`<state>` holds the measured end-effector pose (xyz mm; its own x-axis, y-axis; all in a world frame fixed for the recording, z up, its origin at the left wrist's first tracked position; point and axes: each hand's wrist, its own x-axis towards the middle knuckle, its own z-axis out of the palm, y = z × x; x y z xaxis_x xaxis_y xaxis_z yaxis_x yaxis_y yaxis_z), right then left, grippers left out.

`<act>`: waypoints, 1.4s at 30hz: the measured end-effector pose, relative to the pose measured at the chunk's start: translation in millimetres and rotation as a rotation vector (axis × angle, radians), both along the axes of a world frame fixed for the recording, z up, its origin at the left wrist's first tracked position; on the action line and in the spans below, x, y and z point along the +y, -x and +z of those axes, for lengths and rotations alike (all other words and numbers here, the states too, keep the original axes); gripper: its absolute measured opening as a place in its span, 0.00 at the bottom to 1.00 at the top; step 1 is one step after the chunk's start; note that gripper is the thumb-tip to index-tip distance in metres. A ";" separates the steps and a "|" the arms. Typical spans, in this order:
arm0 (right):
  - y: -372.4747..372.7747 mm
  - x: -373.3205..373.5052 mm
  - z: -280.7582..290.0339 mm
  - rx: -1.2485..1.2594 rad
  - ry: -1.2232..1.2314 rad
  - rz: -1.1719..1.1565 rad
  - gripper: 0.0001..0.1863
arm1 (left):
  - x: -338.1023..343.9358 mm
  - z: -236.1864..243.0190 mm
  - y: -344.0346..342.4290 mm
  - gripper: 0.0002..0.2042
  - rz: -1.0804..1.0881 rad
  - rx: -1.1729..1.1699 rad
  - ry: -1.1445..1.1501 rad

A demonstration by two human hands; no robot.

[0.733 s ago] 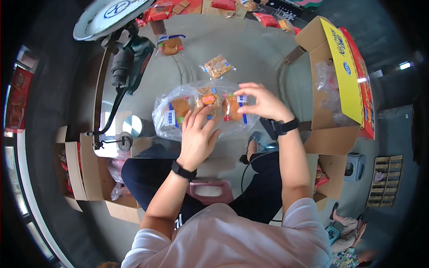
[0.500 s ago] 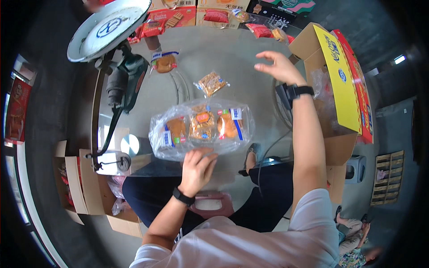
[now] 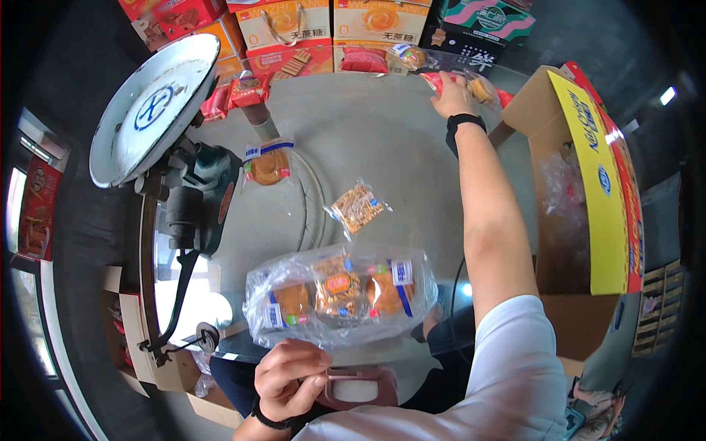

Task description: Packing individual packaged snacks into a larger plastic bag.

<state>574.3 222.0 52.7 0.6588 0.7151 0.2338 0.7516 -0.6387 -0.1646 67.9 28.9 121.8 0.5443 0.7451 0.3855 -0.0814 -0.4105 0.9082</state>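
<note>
My right hand (image 3: 452,97) stretches to the far right edge of the glass table, its fingers closed on a red packet (image 3: 433,82) that they partly cover. Beside that hand lies a clear-wrapped round pastry (image 3: 482,90). My left hand (image 3: 290,378) is at the near edge, its fingers loosely curled and the thumb apart, with nothing visible between them. Just beyond it lies a clear plastic bag (image 3: 342,334) holding two wrapped round pastries and wrapped crunchy squares (image 3: 337,288). Another wrapped crunchy square (image 3: 358,209) lies beyond the bag.
A scale with a white enamel pan (image 3: 158,106) stands at the left. Near it lies a wrapped pastry (image 3: 268,163). An open carton (image 3: 548,264) with a yellow flap is at the right. Red packets (image 3: 248,91) and gift boxes (image 3: 379,22) line the far side.
My right hand has moved away from me to the red packet at the far edge. The left has drawn back from the bag's near edge. The whole view has shifted.
</note>
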 end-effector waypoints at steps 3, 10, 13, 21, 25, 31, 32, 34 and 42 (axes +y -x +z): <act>-12.9 21.7 -9.0 0.019 0.011 -0.018 0.42 | -0.4 -6.5 -9.6 0.06 -0.025 -0.099 0.165; -37.3 15.6 -41.0 -0.084 -0.059 0.136 0.29 | 16.7 -9.8 -30.3 0.07 -0.049 0.028 0.105; -22.4 2.4 -38.8 -0.159 -0.215 0.212 0.18 | 18.3 -9.1 -38.4 0.07 -0.019 0.064 0.087; 85.4 -131.2 9.2 0.207 -0.161 0.367 0.18 | -18.5 5.9 -43.5 0.07 -0.033 0.047 0.178; 131.7 -213.6 27.0 0.405 -0.433 0.411 0.17 | -46.9 13.6 -32.7 0.08 -0.035 -0.056 0.368; 256.1 -319.3 118.9 1.203 -0.886 0.471 0.18 | -69.2 41.0 -10.7 0.24 0.176 0.021 -0.014; 271.4 -331.9 127.0 1.240 -0.864 0.538 0.18 | -69.5 54.5 -9.8 0.27 0.191 0.059 -0.135; 300.4 -352.7 143.6 1.315 -0.672 0.616 0.20 | -71.1 67.4 -2.2 0.31 0.165 0.121 -0.292; 381.5 -400.8 135.0 1.274 -0.717 0.649 0.20 | -124.2 53.1 32.3 0.25 -0.248 -0.073 0.363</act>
<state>192.8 -178.8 187.8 0.3196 0.9283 0.1900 -0.0036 0.2017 -0.9794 35.6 -95.3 174.9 0.7044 0.6897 0.1675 -0.2068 -0.0264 0.9780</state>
